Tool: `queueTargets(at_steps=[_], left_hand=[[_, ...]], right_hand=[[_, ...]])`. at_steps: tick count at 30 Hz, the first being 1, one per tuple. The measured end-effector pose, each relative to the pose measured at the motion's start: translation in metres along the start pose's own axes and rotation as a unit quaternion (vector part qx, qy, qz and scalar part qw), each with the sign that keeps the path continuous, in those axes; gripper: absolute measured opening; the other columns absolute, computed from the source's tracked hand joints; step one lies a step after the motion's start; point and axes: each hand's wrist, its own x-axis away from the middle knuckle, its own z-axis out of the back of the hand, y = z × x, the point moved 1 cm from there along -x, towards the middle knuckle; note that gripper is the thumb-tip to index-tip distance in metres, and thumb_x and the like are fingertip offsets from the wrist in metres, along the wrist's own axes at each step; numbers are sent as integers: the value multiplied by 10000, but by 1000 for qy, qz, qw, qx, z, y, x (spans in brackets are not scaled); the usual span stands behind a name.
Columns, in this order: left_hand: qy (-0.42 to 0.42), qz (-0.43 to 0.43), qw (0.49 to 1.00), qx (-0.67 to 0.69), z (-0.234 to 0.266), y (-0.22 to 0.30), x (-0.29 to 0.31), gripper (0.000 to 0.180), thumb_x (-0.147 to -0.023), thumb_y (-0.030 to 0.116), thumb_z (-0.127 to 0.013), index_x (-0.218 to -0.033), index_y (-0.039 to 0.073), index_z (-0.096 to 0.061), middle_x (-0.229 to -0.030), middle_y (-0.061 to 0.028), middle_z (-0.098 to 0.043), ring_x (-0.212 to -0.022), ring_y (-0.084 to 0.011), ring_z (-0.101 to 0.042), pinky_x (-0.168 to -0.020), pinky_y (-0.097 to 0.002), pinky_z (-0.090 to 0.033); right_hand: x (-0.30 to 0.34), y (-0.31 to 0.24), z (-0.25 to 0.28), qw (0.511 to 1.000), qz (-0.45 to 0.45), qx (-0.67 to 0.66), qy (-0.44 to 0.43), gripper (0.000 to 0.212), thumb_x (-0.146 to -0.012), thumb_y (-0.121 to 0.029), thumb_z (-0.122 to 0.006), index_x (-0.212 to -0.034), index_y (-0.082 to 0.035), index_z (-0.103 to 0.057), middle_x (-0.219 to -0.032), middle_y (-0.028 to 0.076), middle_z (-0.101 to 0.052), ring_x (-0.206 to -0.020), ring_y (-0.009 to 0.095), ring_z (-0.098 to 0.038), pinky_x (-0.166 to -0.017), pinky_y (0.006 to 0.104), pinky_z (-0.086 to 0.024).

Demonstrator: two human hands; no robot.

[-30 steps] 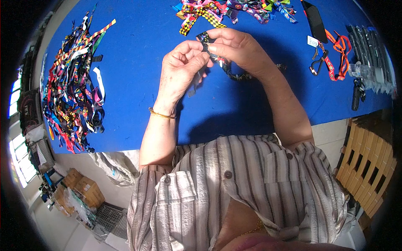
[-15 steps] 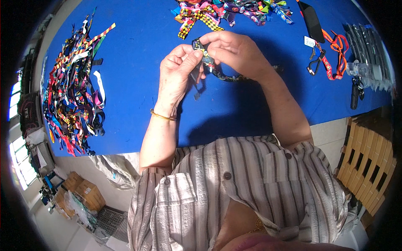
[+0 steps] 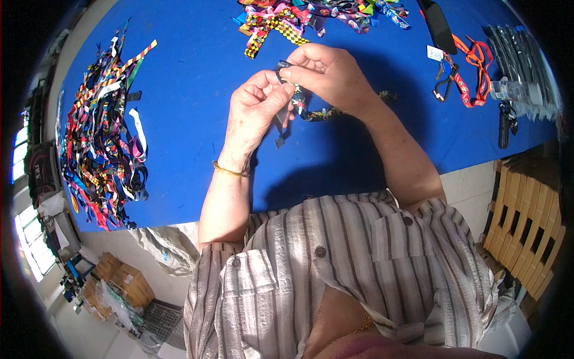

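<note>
Above the blue table, a dark patterned strap [image 3: 320, 113] runs through both my hands. My left hand [image 3: 256, 107] is closed on it, thumb pressed against the fingers. My right hand [image 3: 330, 78] pinches the strap's folded upper part, thumb and forefinger meeting near the left fingertips. One length of the strap trails off to the right beneath my right wrist. A short dark end with a small fitting [image 3: 279, 142] hangs below my left fingers. What exactly lies between the fingertips is partly hidden.
A long heap of colourful straps [image 3: 104, 137] lies on the blue table [image 3: 197, 72] at left. More patterned straps [image 3: 317, 17] lie at the far edge. To the right are a black phone [image 3: 438, 27], a red-orange lanyard [image 3: 469, 84] and clear-bagged dark items [image 3: 519, 66].
My right thumb has come down onto the strap's top, and the strap has turned slightly between my fingers. The view has shifted a little.
</note>
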Motion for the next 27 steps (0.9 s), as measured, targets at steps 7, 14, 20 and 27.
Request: queueTargets(at_steps=[7,14,20,27], left_hand=[[50,-52,995,62,8,5,-2,87,-952,98,-586,-937,12,-595,-727,-73,-641,-566,-136,-605,-502,-223,-482],[78,-64,981,167,17,9,-7,92,-960,90,-545,-956,2,-570,-762,-92,-632,-532,-138,-573,-533,-274,-517],[70,-62,973,213,14,18,-3,167,-977,146,-485,-1025,-11,-519,-999,-217,-660,-522,-163,-549,-563,-316,-523],[22,-79,970,228,21,12,-4,195,-970,182,-477,-1042,5,-511,-954,-203,-629,-495,-182,-504,-594,-371,-503]], right_hand=[[0,10,-8,984,-18,-163,-75,192,-941,-89,-609,-1076,41,-567,-955,93,-664,-844,121,-640,-736,243,-506],[2,10,-6,985,-1,-107,-135,137,-909,-55,-627,-1019,5,-570,-925,58,-664,-789,74,-585,-676,217,-467],[7,18,-10,994,11,-19,-111,167,-888,3,-619,-1038,2,-548,-918,31,-620,-810,51,-564,-686,207,-454],[5,20,-13,997,71,4,-6,165,-868,-40,-628,-1016,7,-572,-791,82,-647,-699,111,-613,-632,264,-486]])
